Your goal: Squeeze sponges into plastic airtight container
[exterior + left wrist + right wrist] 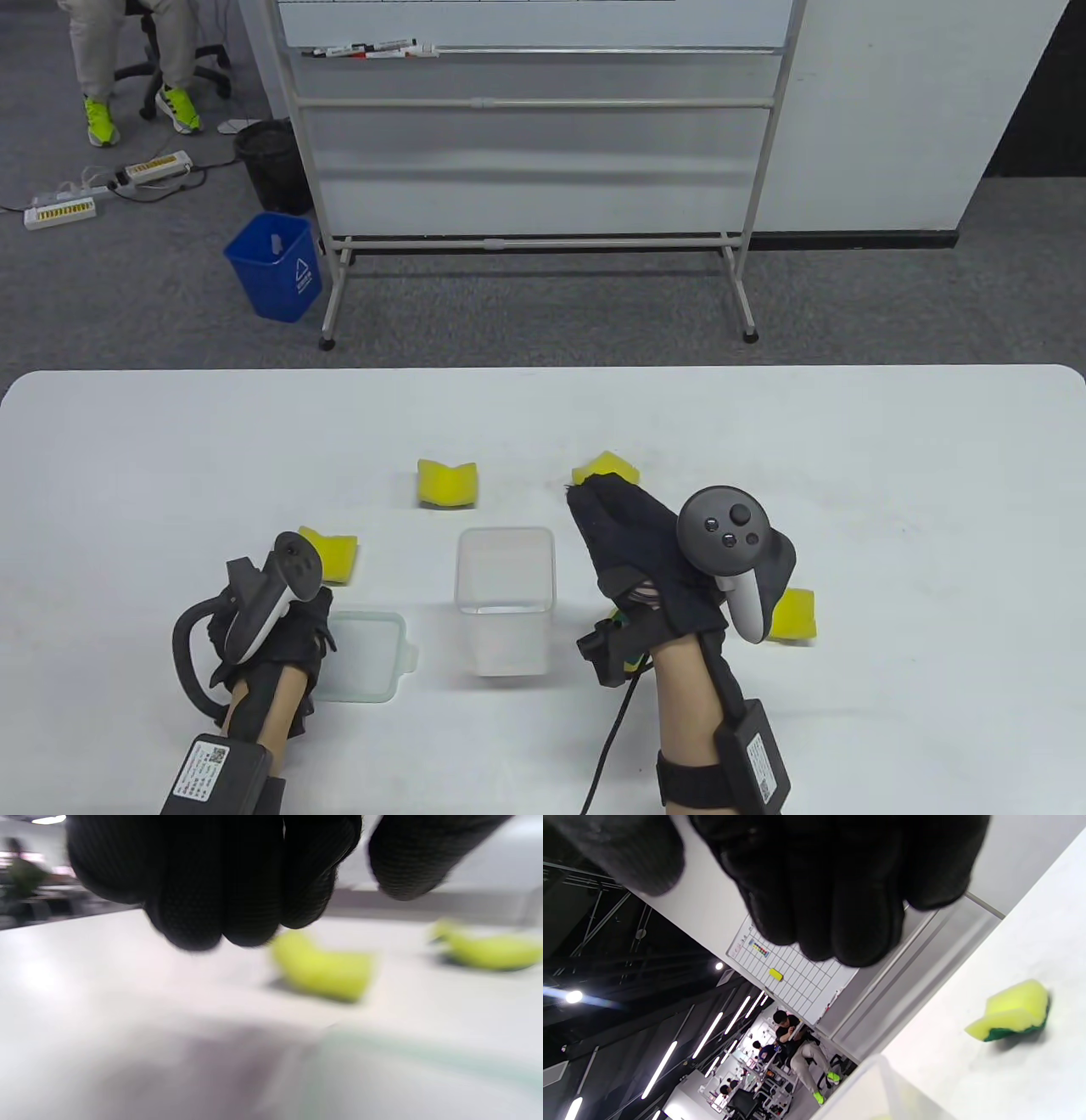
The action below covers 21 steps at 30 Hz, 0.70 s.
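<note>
A clear plastic container (505, 594) stands open in the middle of the table, with its greenish lid (366, 655) lying flat to its left. Yellow sponges lie around it: one behind it (447, 484), one far right of that (607, 469), one at the left (333, 553), one at the right (794, 613). My left hand (316, 615) hovers at the lid's left edge, fingers (237, 891) hanging loose and empty. My right hand (619, 543) reaches forward beside the container, empty, with its fingertips just short of the far right sponge (1014, 1012).
The white table (848, 441) ends at a far edge, beyond which stand a whiteboard frame (534, 246) and a blue bin (276, 265) on the floor. The container's rim (878, 1086) shows at the bottom of the right wrist view.
</note>
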Available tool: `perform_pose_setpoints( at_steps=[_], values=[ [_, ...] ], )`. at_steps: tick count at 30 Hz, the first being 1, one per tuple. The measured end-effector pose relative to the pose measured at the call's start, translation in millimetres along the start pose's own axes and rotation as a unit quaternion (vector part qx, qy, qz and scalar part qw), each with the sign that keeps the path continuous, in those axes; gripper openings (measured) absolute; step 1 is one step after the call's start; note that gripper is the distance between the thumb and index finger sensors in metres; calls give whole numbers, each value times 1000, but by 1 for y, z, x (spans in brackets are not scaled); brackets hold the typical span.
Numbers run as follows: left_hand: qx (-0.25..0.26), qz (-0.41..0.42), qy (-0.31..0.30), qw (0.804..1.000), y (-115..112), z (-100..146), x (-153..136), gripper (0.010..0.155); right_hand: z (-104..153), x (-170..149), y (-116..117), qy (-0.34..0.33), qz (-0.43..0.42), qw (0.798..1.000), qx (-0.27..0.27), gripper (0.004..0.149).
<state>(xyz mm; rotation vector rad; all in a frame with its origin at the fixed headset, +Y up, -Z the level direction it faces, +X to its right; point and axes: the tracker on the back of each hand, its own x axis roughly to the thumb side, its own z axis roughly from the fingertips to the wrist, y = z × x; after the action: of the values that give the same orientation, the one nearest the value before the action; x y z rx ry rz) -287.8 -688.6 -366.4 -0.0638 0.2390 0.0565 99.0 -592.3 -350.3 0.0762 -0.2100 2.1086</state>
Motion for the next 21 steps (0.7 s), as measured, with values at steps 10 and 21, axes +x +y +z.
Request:
perform_pose_setpoints(
  at_steps=[10, 21],
  values=[
    [-188, 20, -3, 982, -39, -57, 23, 59, -1, -3, 0, 1, -8, 1000, 8, 69],
    [-120, 100, 16, 988, -34, -57, 7, 62, 0, -3, -2, -1, -17, 1000, 8, 69]
  ],
)
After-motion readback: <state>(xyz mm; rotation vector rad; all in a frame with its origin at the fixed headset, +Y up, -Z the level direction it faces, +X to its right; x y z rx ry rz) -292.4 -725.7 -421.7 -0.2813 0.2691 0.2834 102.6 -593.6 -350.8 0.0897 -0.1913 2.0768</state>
